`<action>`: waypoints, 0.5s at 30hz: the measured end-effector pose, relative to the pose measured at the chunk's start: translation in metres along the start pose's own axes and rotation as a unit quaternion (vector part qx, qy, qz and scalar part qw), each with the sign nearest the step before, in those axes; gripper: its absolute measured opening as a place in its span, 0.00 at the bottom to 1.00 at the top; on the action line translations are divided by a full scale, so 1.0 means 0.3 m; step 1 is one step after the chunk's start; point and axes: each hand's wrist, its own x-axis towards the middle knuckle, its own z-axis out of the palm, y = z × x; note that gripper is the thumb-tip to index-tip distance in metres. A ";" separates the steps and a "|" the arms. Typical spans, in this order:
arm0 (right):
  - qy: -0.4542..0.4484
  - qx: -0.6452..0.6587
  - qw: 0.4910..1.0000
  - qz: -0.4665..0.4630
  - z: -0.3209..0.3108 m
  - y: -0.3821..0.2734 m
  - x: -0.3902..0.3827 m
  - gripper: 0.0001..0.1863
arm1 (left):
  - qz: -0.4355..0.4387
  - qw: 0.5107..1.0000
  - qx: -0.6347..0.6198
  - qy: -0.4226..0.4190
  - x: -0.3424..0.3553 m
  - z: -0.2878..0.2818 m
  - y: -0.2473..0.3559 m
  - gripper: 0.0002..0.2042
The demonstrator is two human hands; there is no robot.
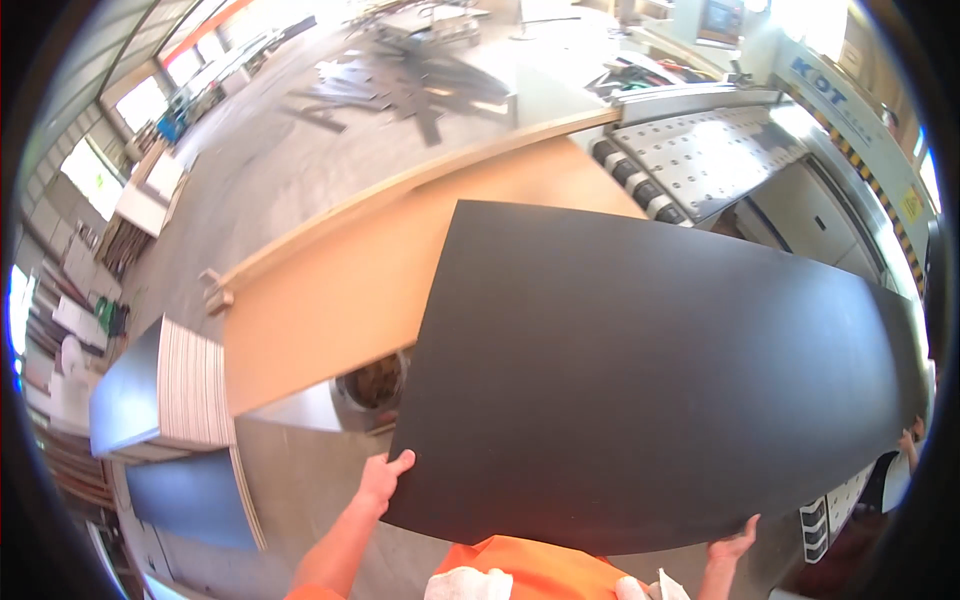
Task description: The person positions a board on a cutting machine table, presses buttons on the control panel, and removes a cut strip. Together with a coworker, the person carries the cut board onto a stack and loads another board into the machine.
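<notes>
A large, flat dark grey panel spans the middle and right of the head view, its near edge close to my body. My left hand grips its near left corner, thumb on top and fingers hidden underneath. At the near edge, to the right, my right hand holds the panel from below with the thumb up at the rim. A co-worker's hand is at the panel's far right end. Beyond the panel, partly covered by it, lies a tan board surface with a raised wooden strip along its far edge.
Stacked dark-faced panels stand at the left, with another dark panel below them. A machine table with round studs and black rollers sits at the upper right. Scrap strips litter the floor farther off.
</notes>
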 end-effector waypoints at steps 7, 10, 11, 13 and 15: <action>0.077 -0.141 0.987 0.026 0.148 -0.011 -0.170 0.29 | 0.022 0.998 0.005 0.066 -0.305 -0.341 0.054 0.20; 0.062 -0.134 0.989 0.012 0.237 0.055 -0.246 0.27 | 0.058 0.995 0.017 0.085 -0.388 -0.444 0.110 0.19; 0.076 -0.124 0.989 0.014 0.269 0.071 -0.283 0.26 | 0.048 0.994 0.024 0.095 -0.413 -0.461 0.151 0.19; 0.064 -0.108 0.992 0.009 0.317 0.123 -0.298 0.25 | 0.068 0.994 0.027 0.078 -0.398 -0.525 0.159 0.20; 0.054 -0.099 0.994 0.003 0.340 0.176 -0.338 0.24 | 0.055 0.996 0.016 0.075 -0.413 -0.572 0.191 0.21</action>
